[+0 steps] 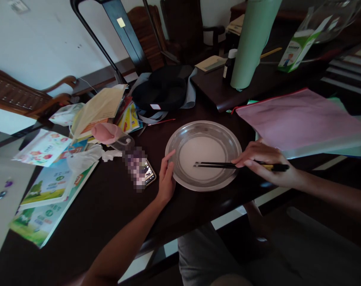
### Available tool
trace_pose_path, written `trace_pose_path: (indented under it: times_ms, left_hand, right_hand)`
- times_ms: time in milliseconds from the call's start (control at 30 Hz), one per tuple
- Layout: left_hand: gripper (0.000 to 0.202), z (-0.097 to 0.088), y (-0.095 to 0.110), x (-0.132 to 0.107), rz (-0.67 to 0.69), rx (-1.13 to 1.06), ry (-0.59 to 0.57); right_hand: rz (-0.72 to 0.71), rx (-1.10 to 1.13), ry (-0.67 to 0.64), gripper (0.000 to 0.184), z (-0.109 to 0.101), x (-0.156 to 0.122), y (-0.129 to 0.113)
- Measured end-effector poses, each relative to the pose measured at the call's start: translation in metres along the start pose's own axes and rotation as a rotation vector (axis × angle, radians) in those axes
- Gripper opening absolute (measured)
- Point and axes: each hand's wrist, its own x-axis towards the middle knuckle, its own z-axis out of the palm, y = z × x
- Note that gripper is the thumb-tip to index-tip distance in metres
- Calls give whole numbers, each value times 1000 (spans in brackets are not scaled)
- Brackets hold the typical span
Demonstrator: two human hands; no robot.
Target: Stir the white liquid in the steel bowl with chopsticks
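Observation:
A round, shallow metal basin (185,179) rests on the dark table, with a pale, whitish layer (202,150) at its bottom; I cannot tell if this is liquid or powder. At the basin's left rim is my left hand (166,176), its fingers laid over and against the edge, holding it. My right hand (262,161) is closed around a pair of black chopsticks (217,164) at the basin's right side. Their tips point left over the whitish layer, slightly apart. A few small pale specks show at the tips.
A lit phone (149,172) lies left of the basin, near a pink-topped bottle (106,133) and books (49,186). Behind are a black bag (162,89) and a green cylinder (252,43). A pink zip pouch (299,117) lies right. The table's front edge runs close to my lap.

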Motion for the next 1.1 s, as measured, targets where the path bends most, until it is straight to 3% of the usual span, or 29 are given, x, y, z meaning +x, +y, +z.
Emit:
trace_pose_path:
  times_ms: [200,433,567,867,1100]
  left_hand:
    - [54,1,1,0,-16,-34,-5]
    - [52,-1,-1,0,3,14,-15]
    - [50,-1,-2,0,3,17,-13]
    - [50,0,-1,1,5,-11,-11]
    - [50,0,0,0,2,-5,-25]
  right_hand:
    - [56,-102,4,12,11,1,8]
    - [93,-47,150,27,-11,-7,7]
    - [58,73,82,34,-19,-9,2]
    - [46,-9,12,14,13,1,3]
    - [124,-104,60,15,9,0,8]
